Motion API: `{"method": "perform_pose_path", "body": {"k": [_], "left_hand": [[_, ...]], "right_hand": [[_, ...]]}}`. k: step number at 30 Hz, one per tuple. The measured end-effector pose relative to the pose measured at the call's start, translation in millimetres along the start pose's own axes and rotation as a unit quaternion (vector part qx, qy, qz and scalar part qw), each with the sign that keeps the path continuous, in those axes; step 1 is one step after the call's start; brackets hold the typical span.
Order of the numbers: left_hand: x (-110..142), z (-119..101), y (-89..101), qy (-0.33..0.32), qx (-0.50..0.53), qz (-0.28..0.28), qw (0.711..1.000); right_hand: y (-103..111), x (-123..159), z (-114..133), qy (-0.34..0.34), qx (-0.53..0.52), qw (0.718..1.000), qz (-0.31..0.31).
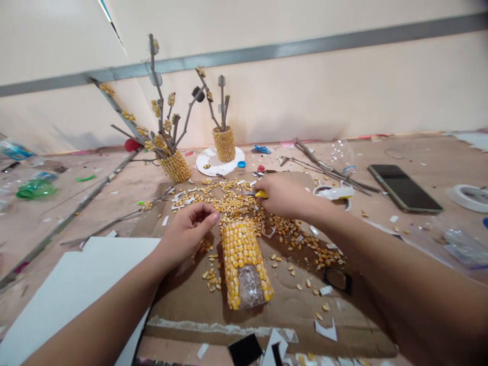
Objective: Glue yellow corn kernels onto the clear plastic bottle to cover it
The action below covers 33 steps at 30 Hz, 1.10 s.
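Observation:
A cylinder covered with yellow corn kernels [240,249] lies on the cardboard sheet [290,310], a bare see-through patch at its near end. My right hand [280,195] is closed around a yellow-handled craft knife [261,194], its blade pointing left over the loose corn kernels [232,201]. To the left of the cylinder's far end is my left hand [192,226], thumb and fingers curled together in a pinch. Whatever may be between those fingertips is too small or hidden to make out.
Behind stand two corn-covered pots [175,166] with twigs, one on a white disc [204,165]. A phone [404,187], white tape roll [470,195] and loose sticks [324,165] lie right. White board [87,290] is at left; paper scraps [326,330] lie in front.

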<state>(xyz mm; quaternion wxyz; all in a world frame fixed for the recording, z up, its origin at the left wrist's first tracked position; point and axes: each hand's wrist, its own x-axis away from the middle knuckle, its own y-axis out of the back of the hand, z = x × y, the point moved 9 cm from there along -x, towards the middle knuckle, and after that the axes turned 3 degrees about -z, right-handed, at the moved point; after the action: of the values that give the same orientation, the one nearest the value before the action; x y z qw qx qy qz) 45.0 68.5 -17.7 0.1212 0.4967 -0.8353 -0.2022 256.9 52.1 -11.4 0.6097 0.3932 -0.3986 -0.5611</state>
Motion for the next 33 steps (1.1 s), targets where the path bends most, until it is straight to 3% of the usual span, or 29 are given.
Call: {"method": "perform_pose_path", "body": {"k": [5, 11, 21, 26, 33], "left_hand": [[-5, -5, 21.8, -0.023, -0.007, -0.081, 0.996], [-4, 1, 24.9, 0.006, 0.062, -0.112, 0.992], [-1, -5, 18.0, -0.003, 0.043, -0.104, 0.994], [4, -10, 9.7, -0.040, 0.013, -0.091, 0.995], [17, -25, -1.7, -0.110, 0.027, -0.068, 0.991]], "right_hand": [[-18, 1, 16, 0.026, -0.003, 0.999, 0.029], [-23, 1, 17, 0.017, 0.045, 0.998, 0.037], [-34, -4, 15, 0.007, 0.071, 0.997, 0.041], [-12, 1, 20, 0.008, -0.004, 1.000, 0.005], [20, 35, 79, 0.111, -0.133, 0.985, 0.000]]}}
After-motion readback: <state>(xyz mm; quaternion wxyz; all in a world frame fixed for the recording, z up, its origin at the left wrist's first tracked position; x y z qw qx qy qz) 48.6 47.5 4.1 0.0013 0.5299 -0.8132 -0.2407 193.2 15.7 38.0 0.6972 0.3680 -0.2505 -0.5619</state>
